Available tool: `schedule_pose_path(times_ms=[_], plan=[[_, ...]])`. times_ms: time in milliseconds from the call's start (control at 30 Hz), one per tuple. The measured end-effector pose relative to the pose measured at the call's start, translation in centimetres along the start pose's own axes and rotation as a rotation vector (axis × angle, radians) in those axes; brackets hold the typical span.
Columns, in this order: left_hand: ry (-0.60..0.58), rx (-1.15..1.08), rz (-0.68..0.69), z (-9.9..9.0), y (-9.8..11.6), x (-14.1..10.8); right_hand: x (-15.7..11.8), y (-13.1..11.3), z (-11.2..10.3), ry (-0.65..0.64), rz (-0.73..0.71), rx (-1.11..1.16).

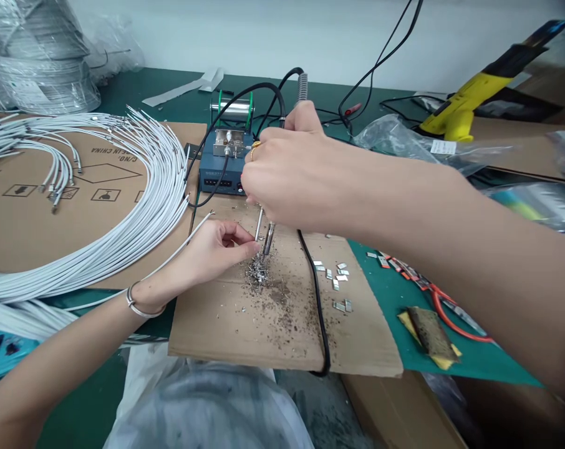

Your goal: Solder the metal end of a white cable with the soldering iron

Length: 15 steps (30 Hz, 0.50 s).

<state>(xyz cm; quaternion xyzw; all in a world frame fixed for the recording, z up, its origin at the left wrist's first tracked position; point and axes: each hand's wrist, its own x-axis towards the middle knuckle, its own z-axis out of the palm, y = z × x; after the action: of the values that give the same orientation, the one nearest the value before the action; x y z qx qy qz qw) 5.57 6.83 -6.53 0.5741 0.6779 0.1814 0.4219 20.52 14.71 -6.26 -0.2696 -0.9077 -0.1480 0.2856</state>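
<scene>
My left hand point(224, 249) pinches a thin white cable point(259, 224) above a pile of metal scraps point(257, 269) on a cardboard sheet point(207, 324). The cable's tip points up beneath my right hand point(282, 168). My right hand is closed round the handle of a soldering iron, whose metal tip point(269, 239) points down beside the cable. Just behind stands a blue soldering station point(217, 171) with a small metal fixture point(229, 142) on top. Several small metal pieces point(341, 277) lie right of the scraps.
Bundled white cables point(156, 231) curve across cardboard at the left. A solder spool point(233, 109) stands behind the station. A black cord point(317, 299) crosses the sheet. At the right are orange-handled scissors point(455, 318), a sponge point(429, 333) and a yellow tool point(469, 100).
</scene>
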Motion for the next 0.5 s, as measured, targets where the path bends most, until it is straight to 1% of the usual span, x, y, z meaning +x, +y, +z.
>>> schedule_pose_path(times_ms=[100,167,200,233,267,333,367,400,467,500], plan=[[0.001,-0.003,0.006,0.01,-0.11,0.03,-0.01,0.11,0.46,0.11,-0.03,-0.004],[-0.002,-0.001,-0.001,0.01,-0.24,0.1,-0.03,0.23,0.74,0.26,-0.074,-0.003],[-0.003,0.0,-0.001,0.0,-0.31,0.14,-0.03,0.29,0.79,0.305,-0.08,0.001],[-0.004,0.003,0.0,-0.01,-0.37,0.18,0.0,0.35,0.76,0.308,-0.089,0.011],[-0.005,0.005,0.003,-0.02,-0.43,0.22,0.06,0.39,0.66,0.267,-0.076,0.016],[-0.008,0.009,0.009,-0.05,-0.5,0.28,0.17,0.42,0.36,0.052,-0.044,-0.007],[-0.008,0.01,0.007,-0.07,-0.51,0.3,0.22,0.41,0.23,-0.001,-0.022,-0.026],[-0.009,0.013,0.004,-0.08,-0.5,0.3,0.24,0.38,0.17,0.017,-0.025,-0.034],[-0.011,0.02,-0.002,-0.08,-0.42,0.27,0.19,0.35,0.31,0.108,-0.029,-0.045],[-0.013,0.021,-0.002,-0.07,-0.37,0.24,0.13,0.36,0.49,0.114,-0.041,-0.05]])
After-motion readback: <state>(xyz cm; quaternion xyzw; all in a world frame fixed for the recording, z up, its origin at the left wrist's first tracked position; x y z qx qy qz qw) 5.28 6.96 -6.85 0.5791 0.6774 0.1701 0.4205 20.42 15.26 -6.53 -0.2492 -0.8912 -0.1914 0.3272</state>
